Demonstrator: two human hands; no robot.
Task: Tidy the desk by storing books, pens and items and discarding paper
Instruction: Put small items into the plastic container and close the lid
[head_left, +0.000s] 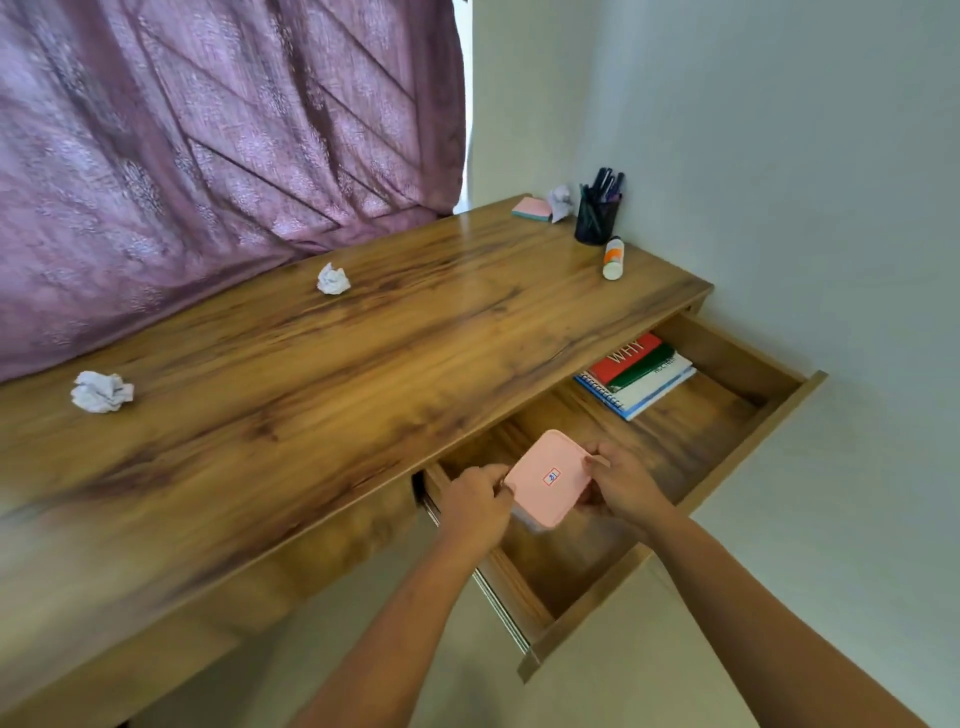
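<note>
Hands grip the pink box (549, 478) over the open drawer (737, 415): left hand (480, 499) and right hand (621, 486) pinch opposite edges. Lower it flat, apparently clear of the books (636, 376), then release both sides together.

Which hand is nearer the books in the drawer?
Right. The right hand holds the pink box edge facing the books; the left hand holds the far edge.

Drawer (701, 431) open at 4 o'clock of desk (363, 389); books (636, 376) in its far end, box (548, 478) at its near end. Pen holder (596, 218) on desk at 1 o'clock.
</note>
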